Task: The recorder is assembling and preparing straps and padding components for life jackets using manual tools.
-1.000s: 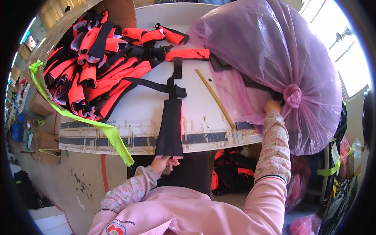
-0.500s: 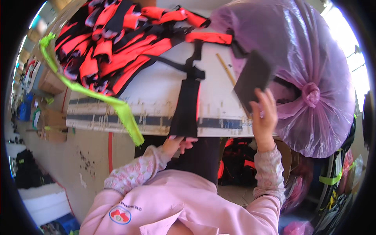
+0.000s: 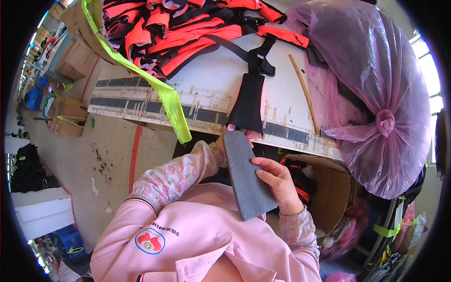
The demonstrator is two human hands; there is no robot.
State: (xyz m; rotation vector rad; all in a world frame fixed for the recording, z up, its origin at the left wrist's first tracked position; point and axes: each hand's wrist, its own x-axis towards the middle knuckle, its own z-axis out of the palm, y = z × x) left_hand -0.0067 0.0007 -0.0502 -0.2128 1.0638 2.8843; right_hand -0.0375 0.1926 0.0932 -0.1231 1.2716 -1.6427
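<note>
I look down on a white table that spans the upper half of the frame, its smooth top curving in my fisheye lens and its front edge layered with scuffed tape. In the upper right I have a huge bag of thin, shiny purple plastic, bulging and gathered into a tight, wrinkled knot. A tangled heap of bright orange and black fabric pieces fills the upper left, their soft folds overlapping, and below the table at the right I see an open cardboard box. A yellow-green strip with a frayed end trails diagonally past the heap. At mid-frame, a flat black fabric piece, widening toward its lower end, overhangs the table edge. Just below it, in the centre, a long grey pad, matt and fine-grained with straight sides, slants down to the right. My right hand pinches the pad's right edge between thumb and fingers. My left hand is at the fabric piece's lower end, mostly hidden by the pad, so I cannot tell how its fingers close. A slim wooden stick lies right of the fabric piece, whose top meets a small, hard black buckle.
</note>
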